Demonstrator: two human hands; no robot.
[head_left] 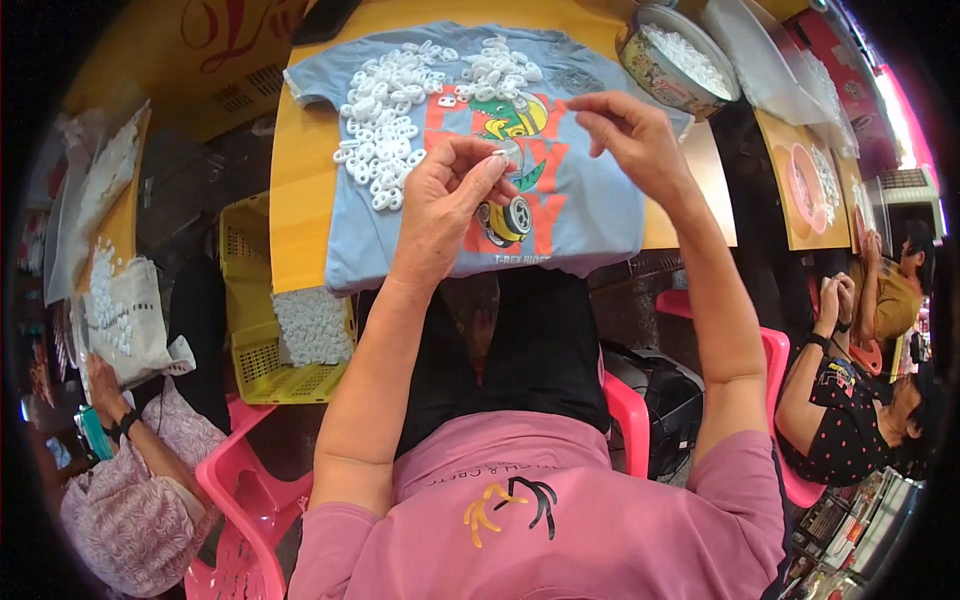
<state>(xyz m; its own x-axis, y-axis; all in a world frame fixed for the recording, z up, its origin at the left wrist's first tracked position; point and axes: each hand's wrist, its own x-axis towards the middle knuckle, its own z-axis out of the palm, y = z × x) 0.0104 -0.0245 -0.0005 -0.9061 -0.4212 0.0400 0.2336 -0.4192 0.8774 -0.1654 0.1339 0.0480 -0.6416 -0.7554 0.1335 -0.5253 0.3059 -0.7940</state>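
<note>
My left hand [455, 190] is closed in a pinch over the middle of a light blue printed T-shirt [590, 215] spread on the table. Between its thumb and fingertips sits a small white plastic piece [501, 154], mostly covered by the fingers. To the right, my right hand [635, 145] hovers above the shirt, its fingers bent and the thumb apart from them; nothing shows in it. Beyond my left hand, a loose pile of small white oval pieces with two holes [380, 125] lies on the shirt. A second heap [498, 70] lies farther back.
A round patterned tin [675, 60] of white pieces stands at the back right. Left of my legs is a yellow crate [250, 300] beside a container of white pieces [312, 325]. People sit at both sides, near pink chairs [250, 480] and tables [790, 190].
</note>
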